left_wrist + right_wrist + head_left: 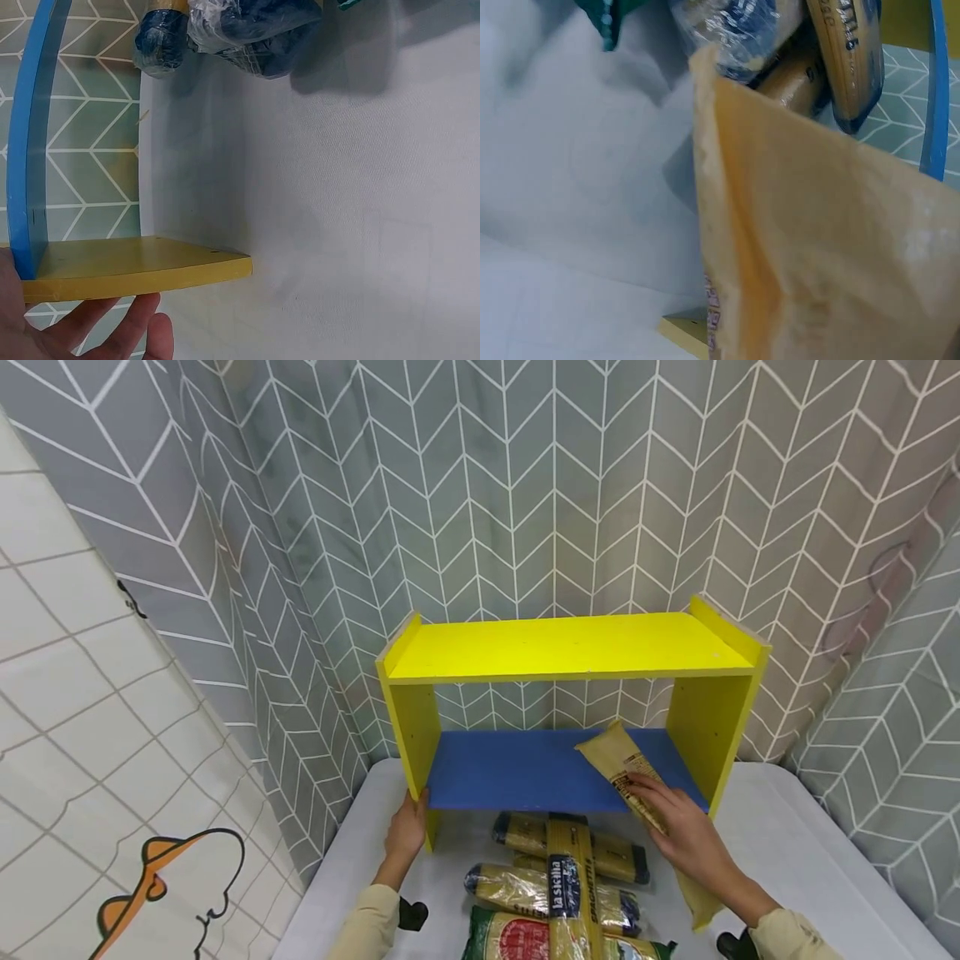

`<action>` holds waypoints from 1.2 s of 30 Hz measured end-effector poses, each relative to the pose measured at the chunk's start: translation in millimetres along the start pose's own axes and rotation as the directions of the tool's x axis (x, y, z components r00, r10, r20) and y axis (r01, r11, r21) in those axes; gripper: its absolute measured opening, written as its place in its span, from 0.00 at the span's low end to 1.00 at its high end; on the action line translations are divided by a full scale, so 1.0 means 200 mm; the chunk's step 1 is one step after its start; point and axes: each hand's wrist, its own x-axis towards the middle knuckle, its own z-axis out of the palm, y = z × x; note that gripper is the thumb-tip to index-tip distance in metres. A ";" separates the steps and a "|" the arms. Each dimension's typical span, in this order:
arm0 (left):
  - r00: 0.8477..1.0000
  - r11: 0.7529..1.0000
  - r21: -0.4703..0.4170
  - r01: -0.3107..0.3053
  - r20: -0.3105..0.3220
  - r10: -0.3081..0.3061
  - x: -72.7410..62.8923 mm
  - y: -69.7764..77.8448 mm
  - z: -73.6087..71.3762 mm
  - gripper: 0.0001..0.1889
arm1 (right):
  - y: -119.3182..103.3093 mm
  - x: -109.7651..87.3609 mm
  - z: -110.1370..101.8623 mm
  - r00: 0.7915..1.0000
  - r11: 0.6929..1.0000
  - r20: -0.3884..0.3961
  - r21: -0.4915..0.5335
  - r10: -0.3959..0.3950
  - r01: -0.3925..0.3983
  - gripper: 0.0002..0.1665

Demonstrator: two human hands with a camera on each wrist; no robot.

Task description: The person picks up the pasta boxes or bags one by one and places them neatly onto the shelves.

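White tabletop [787,843] below, the right grip [686,831] holds a slim, dark-printed tan packet [612,757], the left grip [406,832] a yellow shelf [562,647].

Gripping yellow panel [131,264] with left hand [67,330], blue board [26,150] at right angle, plastic-wrapped packets [251,37] at top edge

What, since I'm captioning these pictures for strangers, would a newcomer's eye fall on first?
The bright yellow shelf unit near the middle of the head view, with its blue board, would likely catch the eye first. Next comes the tan packet in the right hand, seen against the board's right part. Lower in that view, pasta packs lie piled on the white table, one across the others.
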 end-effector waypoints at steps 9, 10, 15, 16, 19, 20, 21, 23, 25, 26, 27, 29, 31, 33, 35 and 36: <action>1.000 1.000 -0.003 -0.003 0.005 0.003 -0.01 0.00 0.01 0.26 | 0.03 0.01 0.02 0.996 0.997 -0.029 -0.009 0.081 -0.081 0.34; 1.000 1.000 -0.002 -0.005 0.004 0.005 -0.01 0.00 0.01 0.26 | 0.03 0.01 0.02 0.996 0.996 -0.027 -0.011 0.084 -0.085 0.34; 1.000 1.000 0.001 -0.024 -0.011 0.024 0.00 -0.01 0.01 0.25 | 0.02 0.02 0.02 0.996 0.996 -0.017 -0.010 0.089 -0.089 0.32; 1.000 1.000 0.002 -0.026 -0.013 0.026 0.00 -0.01 0.00 0.25 | 0.02 0.02 0.02 0.996 0.996 -0.015 -0.009 0.090 -0.090 0.31; 1.000 1.000 0.006 -0.024 -0.008 0.024 -0.01 -0.01 0.00 0.26 | 0.01 0.01 0.02 0.995 0.995 -0.003 -0.008 0.102 -0.102 0.31; 1.000 1.000 0.007 -0.017 -0.002 0.017 -0.01 -0.01 0.00 0.26 | 0.00 0.01 0.02 0.994 0.994 0.003 -0.007 0.109 -0.109 0.30; 1.000 1.000 0.008 -0.010 0.003 0.010 -0.01 -0.01 0.00 0.26 | 0.00 0.02 0.02 0.993 0.993 0.012 -0.008 0.115 -0.115 0.30; 1.000 1.000 0.005 -0.001 0.009 0.001 -0.02 -0.01 0.00 0.26 | 0.00 0.03 0.01 0.991 0.991 0.038 -0.005 0.130 -0.130 0.29; 1.000 1.000 0.002 0.004 0.010 -0.004 -0.02 -0.01 -0.01 0.26 | 0.00 0.05 0.01 0.987 0.990 0.071 -0.008 0.143 -0.142 0.28; 1.000 1.000 0.001 0.004 0.009 -0.004 -0.01 0.00 -0.01 0.26 | 0.00 0.05 0.01 0.985 0.989 0.088 -0.009 0.149 -0.149 0.27; 1.000 1.000 0.000 0.004 0.007 -0.004 -0.01 0.00 -0.01 0.26 | 0.00 0.06 0.01 0.982 0.988 0.103 -0.012 0.156 -0.155 0.27; 1.000 1.000 0.005 0.002 0.005 -0.002 -0.01 0.00 -0.02 0.26 | 0.01 0.08 0.00 0.976 0.985 0.131 -0.014 0.173 -0.172 0.26; 1.000 1.000 0.005 0.000 0.007 0.000 -0.01 0.01 -0.02 0.26 | 0.01 0.08 -0.01 0.970 0.981 0.151 -0.012 0.191 -0.191 0.25; 1.000 1.000 0.005 -0.003 0.009 0.003 -0.01 0.01 -0.02 0.26 | 0.01 0.09 -0.01 0.966 0.979 0.161 -0.011 0.205 -0.206 0.24; 1.000 1.000 0.002 0.001 0.014 -0.001 -0.01 0.01 -0.02 0.27 | 0.01 0.09 -0.02 0.961 0.976 0.168 -0.014 0.218 -0.219 0.24; 1.000 1.000 -0.003 0.001 0.013 0.000 -0.02 0.01 -0.01 0.27 | 0.01 0.09 -0.02 0.960 0.975 0.171 -0.018 0.222 -0.222 0.23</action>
